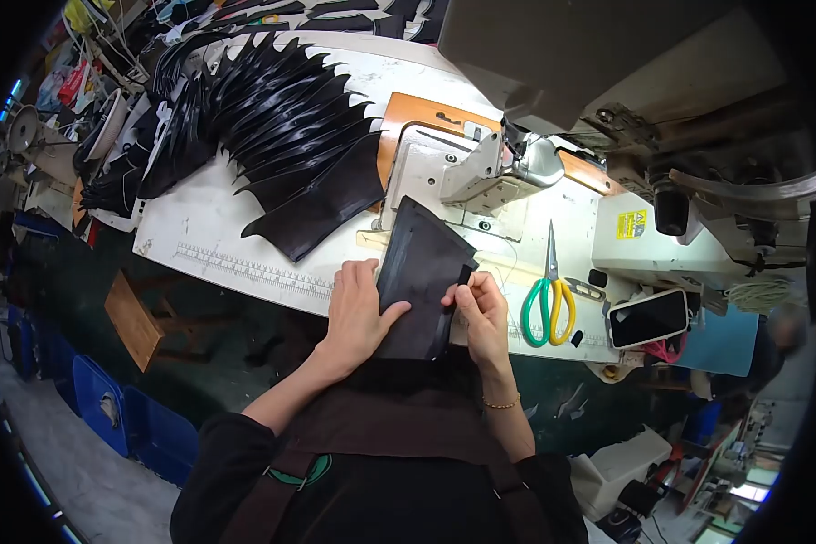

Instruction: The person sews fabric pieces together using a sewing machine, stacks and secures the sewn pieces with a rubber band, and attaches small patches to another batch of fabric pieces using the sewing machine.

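Observation:
A dark leather-like panel (417, 290) lies at the front edge of the sewing table, its upper corner near the sewing machine's bed. My left hand (355, 313) is at its left side, fingers stretched out along the edge and thumb spread onto the surface. At the panel's right edge, my right hand (482, 313) pinches a short black strip (465, 274) between thumb and fingers. Whether the strip is joined to the panel I cannot tell. The sewing machine (508, 168) stands just beyond the panel.
A fanned stack of black panels (290, 145) covers the table's left part. Right of my hands lie scissors (550, 299) with green and yellow handles, and a phone (648, 319). A printed ruler (254, 267) runs along the front edge. Blue bins (100, 399) and a wooden stool (136, 317) stand below left.

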Tool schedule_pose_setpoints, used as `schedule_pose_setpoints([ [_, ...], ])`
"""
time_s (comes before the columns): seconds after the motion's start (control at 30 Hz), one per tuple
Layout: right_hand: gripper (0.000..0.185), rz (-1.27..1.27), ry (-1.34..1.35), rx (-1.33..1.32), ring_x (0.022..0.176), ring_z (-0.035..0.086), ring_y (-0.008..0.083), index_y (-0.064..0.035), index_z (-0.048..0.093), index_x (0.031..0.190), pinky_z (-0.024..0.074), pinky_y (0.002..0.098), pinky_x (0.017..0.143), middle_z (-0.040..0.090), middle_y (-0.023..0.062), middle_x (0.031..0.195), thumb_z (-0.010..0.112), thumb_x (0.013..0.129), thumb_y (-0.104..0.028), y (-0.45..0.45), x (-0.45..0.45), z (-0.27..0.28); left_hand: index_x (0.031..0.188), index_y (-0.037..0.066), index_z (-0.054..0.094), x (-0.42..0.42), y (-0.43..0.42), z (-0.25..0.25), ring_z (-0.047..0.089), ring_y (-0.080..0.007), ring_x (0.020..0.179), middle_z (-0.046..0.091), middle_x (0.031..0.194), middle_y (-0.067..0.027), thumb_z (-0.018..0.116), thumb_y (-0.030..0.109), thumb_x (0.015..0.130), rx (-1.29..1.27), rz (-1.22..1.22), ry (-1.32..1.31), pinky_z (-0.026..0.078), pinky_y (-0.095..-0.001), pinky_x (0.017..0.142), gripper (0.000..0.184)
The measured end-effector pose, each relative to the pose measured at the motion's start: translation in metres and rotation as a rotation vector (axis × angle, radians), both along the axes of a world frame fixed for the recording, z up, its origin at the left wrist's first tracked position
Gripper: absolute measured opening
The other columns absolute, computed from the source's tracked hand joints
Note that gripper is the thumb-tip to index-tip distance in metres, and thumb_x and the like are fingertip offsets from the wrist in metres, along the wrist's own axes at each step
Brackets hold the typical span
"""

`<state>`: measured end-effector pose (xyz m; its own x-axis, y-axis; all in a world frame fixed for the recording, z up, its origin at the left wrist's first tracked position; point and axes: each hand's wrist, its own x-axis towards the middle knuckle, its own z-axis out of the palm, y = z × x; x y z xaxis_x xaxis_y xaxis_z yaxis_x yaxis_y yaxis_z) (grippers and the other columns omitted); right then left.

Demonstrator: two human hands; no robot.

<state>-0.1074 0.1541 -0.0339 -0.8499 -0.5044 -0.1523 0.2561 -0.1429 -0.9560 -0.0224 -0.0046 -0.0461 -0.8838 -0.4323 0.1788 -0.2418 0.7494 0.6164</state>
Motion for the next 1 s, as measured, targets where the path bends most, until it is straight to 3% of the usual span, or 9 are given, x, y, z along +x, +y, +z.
schedule_pose_setpoints([
  [0.07, 0.007, -0.015, -0.014, -0.068, 0.074, 0.052, 0.0094, -0.0037, 0.048, 0.095, 0.0410, 0.0205, 0.070, 0.058, 0.0066, 0.083, 0.052, 0.093, -0.009, -0.003, 0.004, 0.000, 0.106, 0.000, 0.052, 0.000, -0.002, 0.000, 0.053, -0.0221, 0.078, 0.052, 0.098, -0.0124, 0.071, 0.011, 0.076, -0.095, 0.020, 0.050, 0.045, -0.0311, 0.073, 0.037],
  [0.3, 0.008, -0.283, 0.031, -0.212, 0.077, 0.054, 0.0103, -0.0035, 0.048, 0.096, 0.0417, 0.0203, 0.074, 0.058, 0.0062, 0.082, 0.051, 0.095, -0.011, -0.017, 0.009, 0.014, 0.107, -0.001, 0.052, 0.024, -0.004, 0.028, 0.051, -0.0222, 0.079, 0.052, 0.100, -0.0138, 0.069, 0.009, 0.076, 0.473, 0.090, 0.298, 0.044, -0.0314, 0.073, 0.037],
  [0.37, 0.008, -0.330, -0.094, -0.225, 0.076, 0.053, 0.0103, -0.0038, 0.048, 0.096, 0.0416, 0.0203, 0.075, 0.059, 0.0060, 0.082, 0.051, 0.095, -0.011, -0.026, 0.003, 0.017, 0.108, 0.001, 0.053, 0.047, -0.011, 0.033, 0.054, -0.0220, 0.086, 0.052, 0.107, -0.0138, 0.068, 0.007, 0.077, 0.404, -0.548, 0.677, 0.045, -0.0320, 0.078, 0.035],
  [0.43, 0.007, -0.292, -0.131, -0.227, 0.076, 0.053, 0.0103, -0.0040, 0.048, 0.096, 0.0416, 0.0204, 0.076, 0.058, 0.0058, 0.082, 0.051, 0.095, -0.011, -0.032, -0.005, 0.023, 0.111, 0.002, 0.052, 0.049, 0.003, 0.039, 0.058, -0.0266, 0.091, 0.054, 0.113, -0.0154, 0.065, 0.011, 0.079, 0.494, -0.940, 0.412, 0.047, -0.0352, 0.080, 0.035],
  [0.47, 0.006, -0.254, -0.162, -0.232, 0.075, 0.053, 0.0103, -0.0043, 0.048, 0.095, 0.0416, 0.0204, 0.077, 0.058, 0.0056, 0.081, 0.050, 0.095, -0.010, -0.035, -0.010, 0.026, 0.111, 0.002, 0.052, 0.042, 0.012, 0.036, 0.058, -0.0266, 0.091, 0.054, 0.113, -0.0154, 0.065, 0.011, 0.079, 0.495, -0.935, 0.411, 0.047, -0.0352, 0.080, 0.035],
  [0.53, 0.005, -0.177, -0.221, -0.244, 0.075, 0.053, 0.0103, -0.0048, 0.049, 0.095, 0.0415, 0.0205, 0.078, 0.057, 0.0052, 0.080, 0.050, 0.095, -0.010, -0.038, -0.016, 0.032, 0.119, 0.001, 0.049, 0.025, 0.026, 0.021, 0.059, -0.0337, 0.093, 0.057, 0.112, -0.0177, 0.059, 0.019, 0.085, -0.077, -0.669, 0.224, 0.047, -0.0404, 0.081, 0.040],
  [0.7, 0.006, -0.272, 0.050, -0.196, 0.072, 0.049, 0.0104, -0.0059, 0.048, 0.093, 0.0386, 0.0209, 0.071, 0.053, 0.0038, 0.075, 0.049, 0.096, -0.011, -0.014, -0.015, 0.069, 0.128, 0.001, 0.043, 0.026, 0.025, -0.045, 0.057, -0.0391, 0.097, 0.058, 0.112, -0.0202, 0.053, 0.026, 0.089, -0.163, -0.564, 0.211, 0.046, -0.0431, 0.085, 0.047],
  [0.87, 0.011, -0.360, 0.256, -0.350, 0.066, 0.043, 0.0107, -0.0065, 0.048, 0.092, 0.0346, 0.0219, 0.065, 0.051, 0.0033, 0.076, 0.044, 0.097, -0.015, 0.023, -0.011, 0.097, 0.133, 0.001, 0.039, 0.023, 0.023, -0.013, 0.054, -0.0375, 0.104, 0.057, 0.115, -0.0209, 0.051, 0.025, 0.091, 0.291, -0.450, -0.073, 0.043, -0.0416, 0.091, 0.050],
  [1.0, 0.012, -0.413, 0.231, -0.459, 0.065, 0.040, 0.0103, -0.0068, 0.049, 0.093, 0.0336, 0.0230, 0.065, 0.048, 0.0012, 0.074, 0.044, 0.097, -0.016, 0.027, -0.004, 0.109, 0.131, -0.002, 0.041, 0.012, 0.014, 0.013, 0.057, -0.0332, 0.099, 0.056, 0.121, -0.0189, 0.050, 0.024, 0.092, 0.404, -0.407, -0.178, 0.045, -0.0392, 0.086, 0.048],
])
